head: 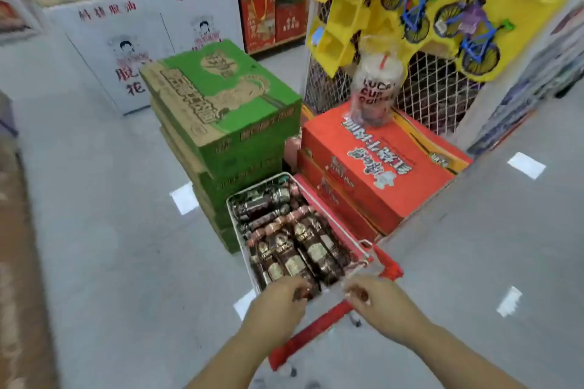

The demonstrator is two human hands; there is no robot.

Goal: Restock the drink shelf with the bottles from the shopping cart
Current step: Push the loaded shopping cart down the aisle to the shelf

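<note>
Item: shopping cart (328, 218), wire basket with red trim, directly ahead of both hands; loaded with dark-labelled bottles (294, 246) lying on their sides in packed rows, none lifted out yet

Risk 1: the bottles lie loose and stacked; drawing one from the near end, just under the left hand, could let its neighbours roll or slide, and a poor hold could drop one onto the hard floor below

Risk 2: the cart's far end sits close against the green cartons (221, 104) and orange cartons (379, 161) beyond the hands; a push forward could knock into them, and the plastic cup (376, 88) standing on top of the orange stack could tip

Risk 3: no drink shelf is identifiable from here, so the bottles will likely need carrying some way

Left hand (278, 303): fingers curled down over the near rim of the basket, apparently touching or closing on a bottle end; motion blur leaves it unclear whether anything is truly gripped

Right hand (376, 300): fingers bent, at the near rim above the red handle (316, 331); whether it is clamped on the wire cannot be told
</note>
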